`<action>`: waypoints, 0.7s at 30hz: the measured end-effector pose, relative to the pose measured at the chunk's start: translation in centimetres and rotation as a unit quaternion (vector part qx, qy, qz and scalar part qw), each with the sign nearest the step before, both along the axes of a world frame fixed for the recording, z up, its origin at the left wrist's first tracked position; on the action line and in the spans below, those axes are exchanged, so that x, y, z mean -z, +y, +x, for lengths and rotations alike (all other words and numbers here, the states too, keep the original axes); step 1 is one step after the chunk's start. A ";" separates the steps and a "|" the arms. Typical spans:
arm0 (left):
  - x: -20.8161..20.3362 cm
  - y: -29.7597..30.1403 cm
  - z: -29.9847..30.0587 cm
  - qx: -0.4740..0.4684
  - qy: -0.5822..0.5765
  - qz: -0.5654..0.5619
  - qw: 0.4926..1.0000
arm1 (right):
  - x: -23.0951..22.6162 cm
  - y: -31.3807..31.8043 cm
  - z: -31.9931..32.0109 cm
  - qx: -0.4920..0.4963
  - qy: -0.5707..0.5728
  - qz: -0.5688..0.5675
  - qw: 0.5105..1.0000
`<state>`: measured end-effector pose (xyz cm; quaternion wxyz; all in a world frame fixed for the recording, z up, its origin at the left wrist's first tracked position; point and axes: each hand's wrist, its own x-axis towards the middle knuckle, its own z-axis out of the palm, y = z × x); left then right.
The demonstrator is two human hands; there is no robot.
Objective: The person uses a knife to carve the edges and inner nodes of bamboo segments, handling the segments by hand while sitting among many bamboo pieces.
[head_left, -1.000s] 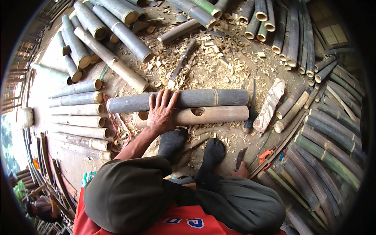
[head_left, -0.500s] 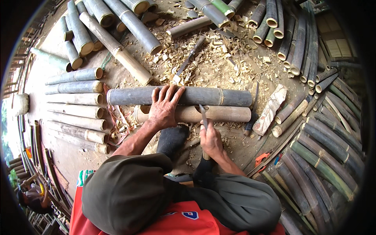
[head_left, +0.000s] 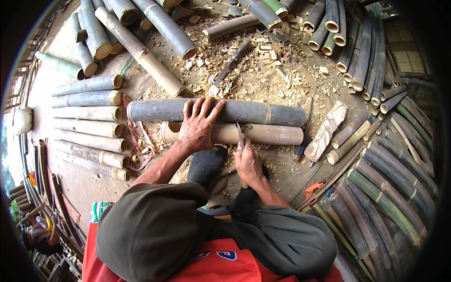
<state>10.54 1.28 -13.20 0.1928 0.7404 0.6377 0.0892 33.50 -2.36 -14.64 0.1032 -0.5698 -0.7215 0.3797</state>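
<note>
A dark bamboo length (head_left: 239, 112) lies crosswise in front of me, with a paler bamboo length (head_left: 278, 135) alongside it on the near side. Holes are cut in the paler one. My left hand (head_left: 198, 124) is open, pressing down with spread fingers on the dark length while its heel rests over the pale one. In my right hand (head_left: 249, 163) is a knife (head_left: 240, 133), gripped with its narrow blade pointing away from me. The blade's tip reaches the edge of a hole in the pale length; how deep it sits I cannot tell.
Wood chips (head_left: 263, 70) cover the ground ahead, where another knife (head_left: 231, 66) lies. A blade (head_left: 307, 122) and a pale wood block (head_left: 326, 131) are to the right. Bamboo lengths (head_left: 89, 113) lie left, with stacks (head_left: 383, 188) right. A person (head_left: 41, 238) sits far left.
The knife in my right hand has shifted slightly left and its blade has turned to lean more leftward. My left hand stays spread on the dark bamboo. The view has shifted slightly.
</note>
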 end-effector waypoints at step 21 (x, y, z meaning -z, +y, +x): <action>0.1 0.2 0.2 0.003 0.022 0.000 1.000 | -0.9 1.1 6.1 0.043 -0.016 0.038 0.998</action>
